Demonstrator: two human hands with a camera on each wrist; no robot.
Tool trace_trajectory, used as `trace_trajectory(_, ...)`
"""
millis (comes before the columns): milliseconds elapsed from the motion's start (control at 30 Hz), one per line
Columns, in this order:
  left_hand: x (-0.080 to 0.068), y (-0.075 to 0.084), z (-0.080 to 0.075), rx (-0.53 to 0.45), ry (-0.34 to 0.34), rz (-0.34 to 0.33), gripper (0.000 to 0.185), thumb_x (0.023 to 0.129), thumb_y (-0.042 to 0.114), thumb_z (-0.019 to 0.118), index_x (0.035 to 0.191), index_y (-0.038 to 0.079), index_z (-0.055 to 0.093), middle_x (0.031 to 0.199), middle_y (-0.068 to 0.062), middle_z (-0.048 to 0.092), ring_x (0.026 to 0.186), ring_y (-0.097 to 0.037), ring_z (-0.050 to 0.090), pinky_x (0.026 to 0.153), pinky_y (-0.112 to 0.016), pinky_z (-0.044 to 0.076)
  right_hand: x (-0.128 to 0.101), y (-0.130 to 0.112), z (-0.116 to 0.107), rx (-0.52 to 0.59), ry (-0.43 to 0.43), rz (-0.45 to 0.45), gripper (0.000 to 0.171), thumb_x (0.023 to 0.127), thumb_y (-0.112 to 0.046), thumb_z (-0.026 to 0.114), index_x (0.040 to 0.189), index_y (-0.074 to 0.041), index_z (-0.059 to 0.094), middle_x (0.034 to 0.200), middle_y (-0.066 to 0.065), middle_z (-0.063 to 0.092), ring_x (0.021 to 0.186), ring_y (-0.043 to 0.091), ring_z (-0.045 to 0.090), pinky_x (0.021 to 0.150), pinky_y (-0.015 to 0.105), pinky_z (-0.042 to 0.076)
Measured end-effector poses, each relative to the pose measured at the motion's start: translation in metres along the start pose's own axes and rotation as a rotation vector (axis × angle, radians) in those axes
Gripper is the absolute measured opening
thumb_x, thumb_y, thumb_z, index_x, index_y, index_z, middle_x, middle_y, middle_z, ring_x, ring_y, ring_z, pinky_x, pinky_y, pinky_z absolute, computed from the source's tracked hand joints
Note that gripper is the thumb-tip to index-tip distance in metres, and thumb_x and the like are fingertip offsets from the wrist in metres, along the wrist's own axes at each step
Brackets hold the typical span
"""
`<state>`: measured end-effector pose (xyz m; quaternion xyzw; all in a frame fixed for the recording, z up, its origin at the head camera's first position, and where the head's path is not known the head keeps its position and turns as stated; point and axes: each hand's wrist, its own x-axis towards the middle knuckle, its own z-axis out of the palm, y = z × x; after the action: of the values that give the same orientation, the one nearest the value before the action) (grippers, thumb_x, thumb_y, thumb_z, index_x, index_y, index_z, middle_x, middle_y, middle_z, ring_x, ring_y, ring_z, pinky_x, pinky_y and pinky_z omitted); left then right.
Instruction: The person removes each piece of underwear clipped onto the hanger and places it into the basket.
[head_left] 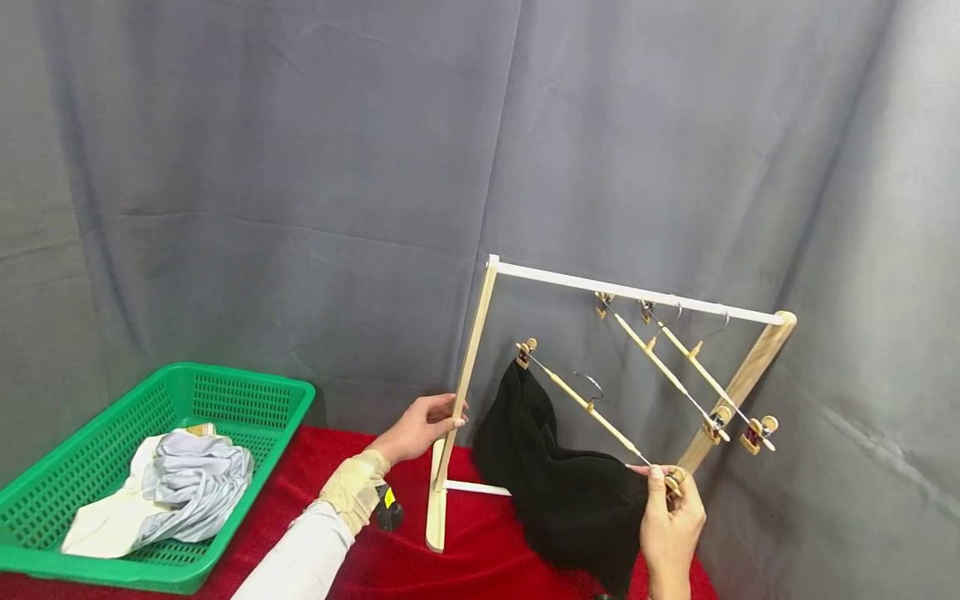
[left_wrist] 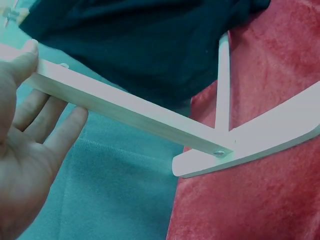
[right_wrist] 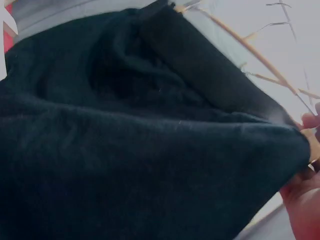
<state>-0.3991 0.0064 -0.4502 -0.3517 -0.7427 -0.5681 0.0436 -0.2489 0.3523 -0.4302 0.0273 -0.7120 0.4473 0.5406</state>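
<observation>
A wooden clothes rack (head_left: 467, 367) with a white top rod (head_left: 637, 293) stands on a red cloth. My left hand (head_left: 442, 417) grips its left upright; in the left wrist view the thumb lies on the upright (left_wrist: 125, 107) with the fingers (left_wrist: 45, 125) behind it. A black garment (head_left: 562, 483) hangs from a tilted wooden clip hanger (head_left: 585, 404), whose hook is off the rod. The far clip (head_left: 525, 350) holds one corner. My right hand (head_left: 663, 479) pinches the near clip and the other corner. The garment (right_wrist: 140, 130) fills the right wrist view, with my fingers (right_wrist: 302, 200) at the edge.
Two bare clip hangers (head_left: 675, 375) hang on the rod near the right upright (head_left: 742, 383). A green plastic basket (head_left: 247, 400) at the left holds crumpled grey and white clothes (head_left: 187, 483). Grey curtain backs the scene. The red cloth (head_left: 480, 550) shows between the rack's foot (left_wrist: 260, 145) and me.
</observation>
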Motion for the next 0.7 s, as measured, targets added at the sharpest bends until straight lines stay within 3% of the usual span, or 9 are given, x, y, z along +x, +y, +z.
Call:
trace_trajectory(233,0.000,0.000,-0.002,-0.019,0.002,0.000,0.031,0.100,0.009,0.063,0.129,-0.003,0.062,0.122,-0.026,0.069,0.116,-0.039,0.066,0.099,-0.049,0.054,0.005,-0.004,-0.017,0.089,-0.010,-0.056,0.012,0.098,0.010,0.053,0.090,0.017,0.057,0.088,-0.029,0.069,0.082,-0.005,0.066,0.073,0.011,0.045)
trace_trajectory(467,-0.002,-0.003,0.003,-0.074,0.030,-0.036,0.037,0.099,0.005,0.064,0.135,-0.001,0.060,0.127,-0.024,0.068,0.121,-0.035,0.065,0.101,-0.048,0.053,0.007,-0.012,-0.036,0.094,-0.084,-0.070,0.012,0.097,0.009,0.056,0.087,0.013,0.060,0.084,-0.019,0.071,0.077,-0.002,0.064,0.070,0.013,0.044)
trace_trajectory(700,-0.007,-0.001,0.010,-0.006,0.115,-0.015,0.039,0.096,0.005,0.068,0.134,-0.004,0.061,0.121,-0.022,0.071,0.114,-0.035,0.068,0.097,-0.048,0.054,0.008,-0.025,-0.045,0.092,-0.189,-0.049,0.012,0.096,0.011,0.056,0.085,0.010,0.061,0.078,-0.012,0.070,0.070,0.002,0.062,0.066,0.015,0.045)
